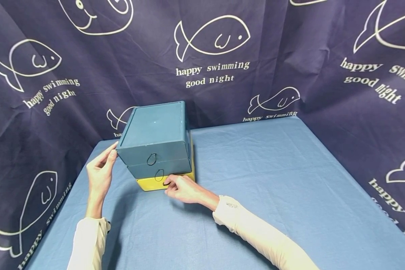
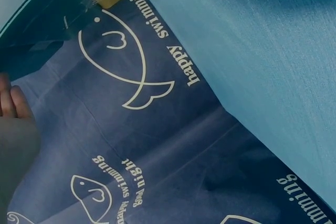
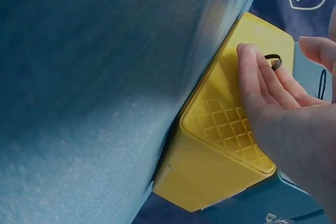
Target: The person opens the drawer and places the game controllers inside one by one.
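Observation:
Two teal drawer units stand stacked on a yellow drawer unit, all facing the person. Thin black loop pulls hang on the teal fronts. At the top unit's front left corner, my left hand touches the box with its fingertips, fingers fairly straight. My right hand is at the yellow drawer's front, a finger hooked in its black loop pull. In the right wrist view, the thumb stands apart from that loop, and the yellow front shows a raised diamond pattern.
A blue cloth covers the table. Dark blue curtains with white fish drawings and lettering hang behind it and at both sides. The drawer stack stands near the table's back left.

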Demonstrator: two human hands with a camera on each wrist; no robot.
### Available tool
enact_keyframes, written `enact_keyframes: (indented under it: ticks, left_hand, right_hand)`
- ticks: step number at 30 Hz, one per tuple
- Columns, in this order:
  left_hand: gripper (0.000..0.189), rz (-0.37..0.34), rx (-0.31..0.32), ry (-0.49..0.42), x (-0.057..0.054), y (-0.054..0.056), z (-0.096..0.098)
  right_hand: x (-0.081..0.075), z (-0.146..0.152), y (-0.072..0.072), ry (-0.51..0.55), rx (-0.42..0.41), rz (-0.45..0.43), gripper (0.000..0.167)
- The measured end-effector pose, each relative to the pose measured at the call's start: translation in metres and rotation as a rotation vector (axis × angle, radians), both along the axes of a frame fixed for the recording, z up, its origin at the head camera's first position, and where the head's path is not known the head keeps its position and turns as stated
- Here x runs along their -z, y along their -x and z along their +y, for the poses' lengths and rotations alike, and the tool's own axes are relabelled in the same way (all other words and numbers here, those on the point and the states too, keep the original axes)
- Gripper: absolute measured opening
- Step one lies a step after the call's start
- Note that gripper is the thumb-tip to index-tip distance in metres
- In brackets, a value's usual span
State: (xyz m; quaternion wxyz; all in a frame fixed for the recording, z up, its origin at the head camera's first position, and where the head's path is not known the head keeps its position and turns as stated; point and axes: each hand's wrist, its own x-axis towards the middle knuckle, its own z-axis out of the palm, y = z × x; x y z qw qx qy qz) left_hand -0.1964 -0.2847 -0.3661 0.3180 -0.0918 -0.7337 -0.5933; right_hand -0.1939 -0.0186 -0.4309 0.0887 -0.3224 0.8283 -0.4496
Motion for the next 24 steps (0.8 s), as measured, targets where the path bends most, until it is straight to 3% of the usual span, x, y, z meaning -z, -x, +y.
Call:
enact_keyframes:
  ticks: [11, 14, 17, 20, 24]
  left_hand:
    - [0.03, -0.018, -0.02, 0.009, 0.0, -0.002, 0.002]
    - [0.03, -0.005, -0.003, -0.015, 0.004, -0.004, 0.001]
    - [0.031, 0.031, 0.051, -0.047, 0.008, -0.006, -0.002]
    - [0.033, 0.053, 0.043, 0.004, 0.014, -0.01, -0.007]
    - [0.038, 0.039, -0.035, 0.152, 0.022, -0.017, -0.016]
  right_hand:
    - [-0.002, 0.012, -0.006, 0.053, -0.011, 0.041, 0.025]
    - [-0.004, 0.025, -0.01, 0.104, -0.015, 0.067, 0.02]
    - [-0.006, 0.043, -0.017, 0.15, -0.007, 0.063, 0.018]
    - [-0.006, 0.064, -0.022, 0.172, 0.019, 0.059, 0.017]
    - [-0.006, 0.091, -0.028, 0.177, 0.065, 0.076, 0.016]
